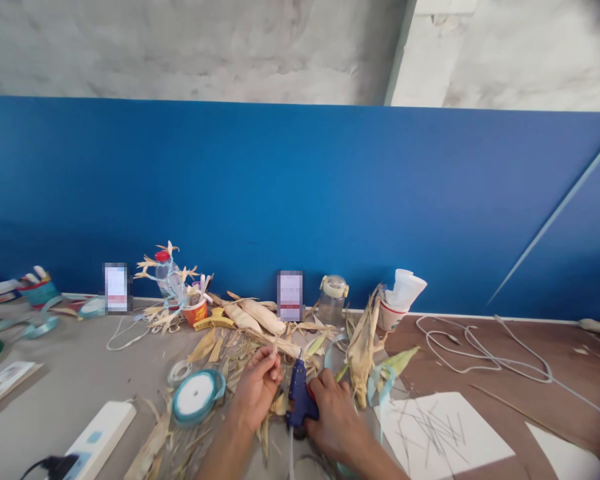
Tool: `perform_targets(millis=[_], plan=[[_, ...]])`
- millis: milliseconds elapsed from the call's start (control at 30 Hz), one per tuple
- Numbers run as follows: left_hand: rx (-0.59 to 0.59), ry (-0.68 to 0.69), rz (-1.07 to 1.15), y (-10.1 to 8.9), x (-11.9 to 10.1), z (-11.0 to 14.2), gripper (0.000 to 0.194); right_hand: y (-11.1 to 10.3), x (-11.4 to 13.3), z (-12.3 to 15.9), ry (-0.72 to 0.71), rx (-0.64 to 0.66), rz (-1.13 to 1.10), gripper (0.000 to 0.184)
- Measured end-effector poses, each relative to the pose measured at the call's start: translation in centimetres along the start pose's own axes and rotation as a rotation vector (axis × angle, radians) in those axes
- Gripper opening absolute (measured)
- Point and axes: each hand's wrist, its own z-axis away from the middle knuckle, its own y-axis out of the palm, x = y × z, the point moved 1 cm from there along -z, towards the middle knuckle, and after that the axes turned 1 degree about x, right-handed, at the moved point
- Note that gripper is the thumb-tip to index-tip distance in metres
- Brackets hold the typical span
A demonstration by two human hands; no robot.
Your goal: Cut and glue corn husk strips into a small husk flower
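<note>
My left hand (259, 383) is closed in a pinch, with a small pale piece of corn husk (275, 348) showing at its fingertips. Just to the right, my right hand (336, 415) is wrapped round the handle of a dark blue glue gun (298, 390). The gun's nozzle points away from me and stays apart from the husk piece. Loose strips of dry husk (235, 357) lie beneath and beyond both hands. A spool of light blue ribbon (196, 395) lies left of my left hand. Beyond my right hand lies a bundle of dried husk (364, 347).
A white power strip (100, 437) lies front left. At the back stand a ribbon-wrapped bottle (167, 277), an orange cup (196, 312), a clear jar (332, 303) and a paper cup (393, 315). White paper (443, 433) with thin dark sticks and a white cable (485, 353) lie right.
</note>
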Motion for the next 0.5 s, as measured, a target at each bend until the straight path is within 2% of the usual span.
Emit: perform_targets(millis=[500], plan=[[-0.013, 0.005, 0.042, -0.15, -0.11, -0.05, 0.017, -0.73, 0.60, 0.27, 0.002, -0.002, -0.016, 0.027]])
